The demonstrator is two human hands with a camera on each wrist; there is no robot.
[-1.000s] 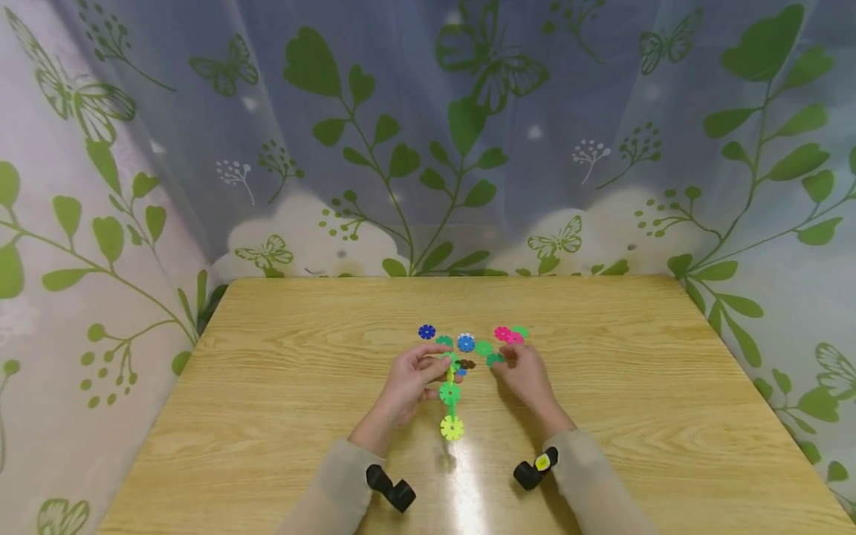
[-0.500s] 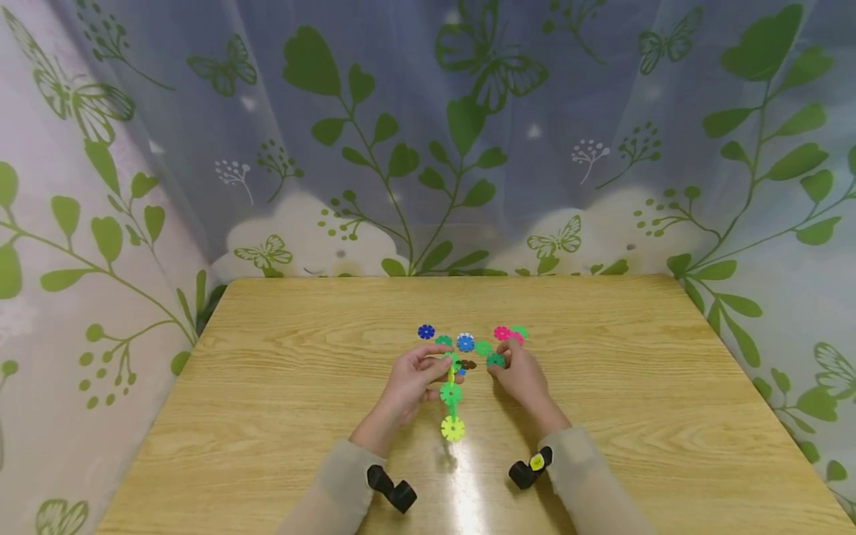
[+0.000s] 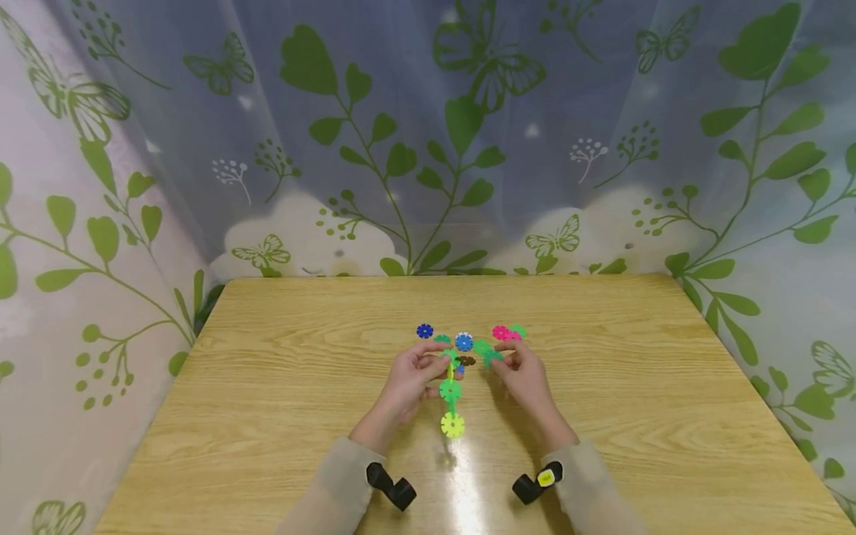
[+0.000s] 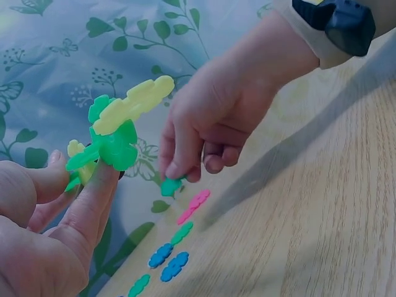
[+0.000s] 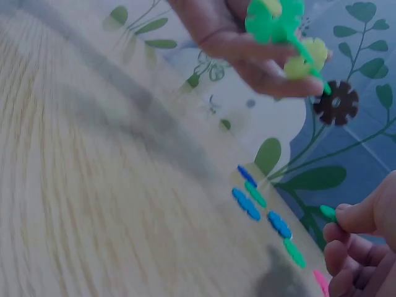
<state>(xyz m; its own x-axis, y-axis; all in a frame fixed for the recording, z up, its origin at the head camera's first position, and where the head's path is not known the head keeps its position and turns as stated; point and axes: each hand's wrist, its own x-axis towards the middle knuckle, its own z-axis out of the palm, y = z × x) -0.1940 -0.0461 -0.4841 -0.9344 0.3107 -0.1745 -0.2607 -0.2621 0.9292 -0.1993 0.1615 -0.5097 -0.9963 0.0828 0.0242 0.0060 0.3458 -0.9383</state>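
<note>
My left hand (image 3: 409,383) holds a chain of interlocked notched plastic discs (image 3: 450,390) above the table. Yellow and green discs alternate along it, and a brown disc (image 5: 336,103) sits at its far end. In the left wrist view the yellow end disc (image 4: 136,105) points away from the fingers. Across from it, my right hand (image 3: 526,375) pinches a single darker green disc (image 4: 171,187) between thumb and fingertips, a short distance right of the chain. The remaining fingers of that hand (image 5: 371,247) are curled beneath, in the right wrist view.
Loose discs lie on the wooden table (image 3: 301,334) just beyond the hands: dark blue (image 3: 424,331), lighter blue (image 3: 464,342), light green (image 3: 480,347) and pink (image 3: 500,332) among them. A leaf-patterned curtain (image 3: 374,148) hangs behind the table.
My right hand has taken the darker green disc between its fingertips; the disc now tilts and overlaps the light green one in the head view. The left hand and chain have hardly moved.
</note>
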